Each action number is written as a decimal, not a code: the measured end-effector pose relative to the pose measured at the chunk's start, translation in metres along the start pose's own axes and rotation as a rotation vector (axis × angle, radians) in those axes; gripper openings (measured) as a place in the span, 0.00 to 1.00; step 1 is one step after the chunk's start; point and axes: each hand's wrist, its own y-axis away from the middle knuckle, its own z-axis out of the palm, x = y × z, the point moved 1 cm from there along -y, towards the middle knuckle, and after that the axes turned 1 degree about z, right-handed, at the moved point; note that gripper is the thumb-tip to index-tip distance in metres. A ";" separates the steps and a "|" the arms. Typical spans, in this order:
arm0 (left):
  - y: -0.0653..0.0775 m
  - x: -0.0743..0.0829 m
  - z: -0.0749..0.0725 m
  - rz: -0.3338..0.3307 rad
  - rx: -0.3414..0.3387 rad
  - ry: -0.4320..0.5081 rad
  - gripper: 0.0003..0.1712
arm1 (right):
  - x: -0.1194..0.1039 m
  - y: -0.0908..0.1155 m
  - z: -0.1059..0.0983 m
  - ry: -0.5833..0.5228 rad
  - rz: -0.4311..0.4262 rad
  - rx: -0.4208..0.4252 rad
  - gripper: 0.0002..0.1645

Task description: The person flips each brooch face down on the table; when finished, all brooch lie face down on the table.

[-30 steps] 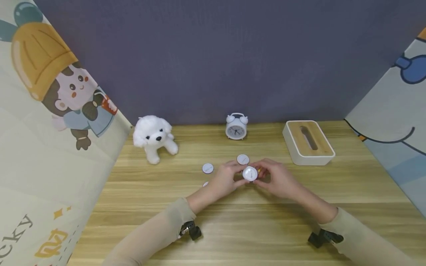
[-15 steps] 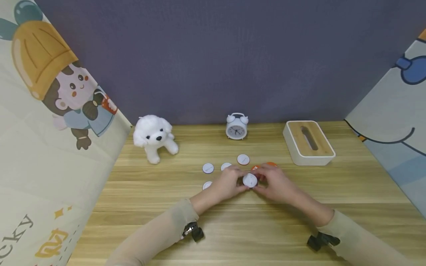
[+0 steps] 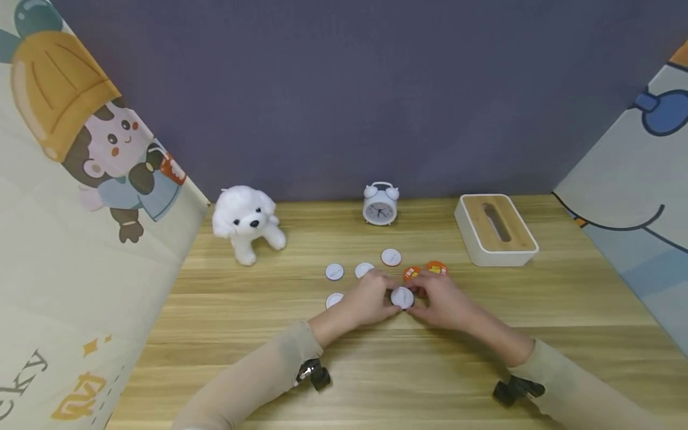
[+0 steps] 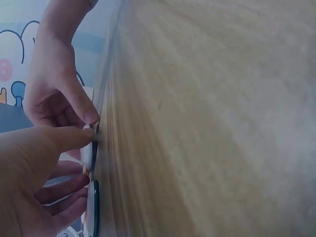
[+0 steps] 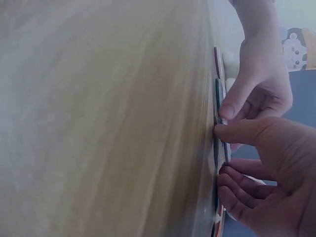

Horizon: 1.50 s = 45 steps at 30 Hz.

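Note:
Between my hands sits a round button badge (image 3: 402, 297), its white back facing up, at the table surface. My left hand (image 3: 369, 298) pinches its left edge with thumb and fingers. On the opposite edge, the thumb and fingertips of my right hand (image 3: 443, 301) hold it too. Both wrist views show the thumbs nearly meeting low over the wood. Other white-backed badges (image 3: 334, 272) lie left of and behind my hands, one partly covered by my left wrist. Just beyond the right fingers are two orange badges (image 3: 411, 273) with yellow prints, face up.
At the back of the wooden table (image 3: 430, 370) stand a white plush dog (image 3: 247, 224), a small white alarm clock (image 3: 380, 206) and a white tissue box (image 3: 497, 232) with a wooden lid. A dark panel (image 3: 344, 101) rises behind them.
Both hands have moved slightly toward the person and down with the badge, which now lies flat at the table. The orange badges and another white-backed one have come into view behind the hands.

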 end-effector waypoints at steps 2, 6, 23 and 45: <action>0.000 -0.001 0.000 -0.003 0.002 0.004 0.20 | 0.001 0.000 -0.002 0.000 0.010 0.006 0.20; -0.003 -0.002 -0.004 -0.020 0.014 0.025 0.17 | 0.011 0.000 -0.014 -0.002 0.038 0.026 0.22; -0.045 -0.001 -0.003 -0.158 -0.034 0.081 0.16 | 0.036 -0.014 -0.030 0.033 0.155 -0.044 0.16; -0.048 -0.025 0.007 -0.240 0.097 0.517 0.14 | 0.040 -0.017 -0.019 -0.057 0.203 0.018 0.10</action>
